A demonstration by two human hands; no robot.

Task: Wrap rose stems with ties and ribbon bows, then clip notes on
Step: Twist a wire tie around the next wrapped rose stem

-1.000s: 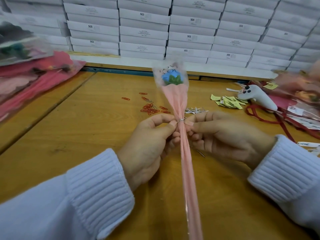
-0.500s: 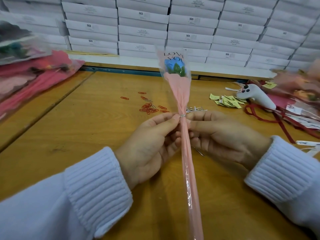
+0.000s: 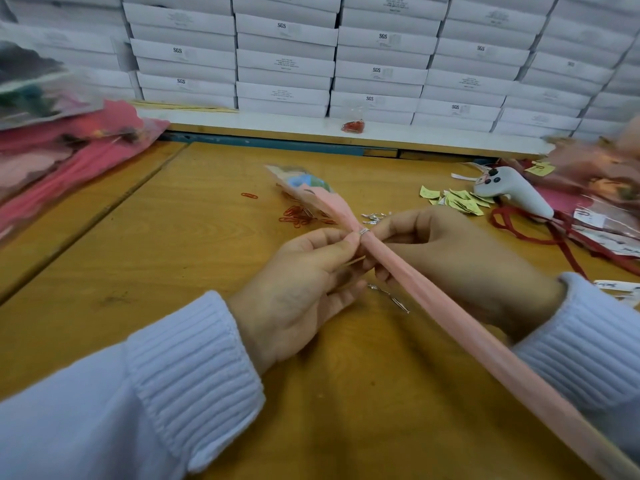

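Tipped from upright, your wrapped rose (image 3: 433, 297) now slants between your hands, bloom lowered toward the bench (image 3: 173, 254) beyond them, stem crossing your right wrist. Your left hand (image 3: 298, 292) and right hand (image 3: 457, 258) both pinch it at the silver tie (image 3: 364, 231); red paper clips (image 3: 298, 216) lie just beyond your left hand.

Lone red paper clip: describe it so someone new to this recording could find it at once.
On the wooden table, look left of the wrapped rose's head. One red paper clip lies there alone, apart from the pile of red paper clips nearer the left hand.
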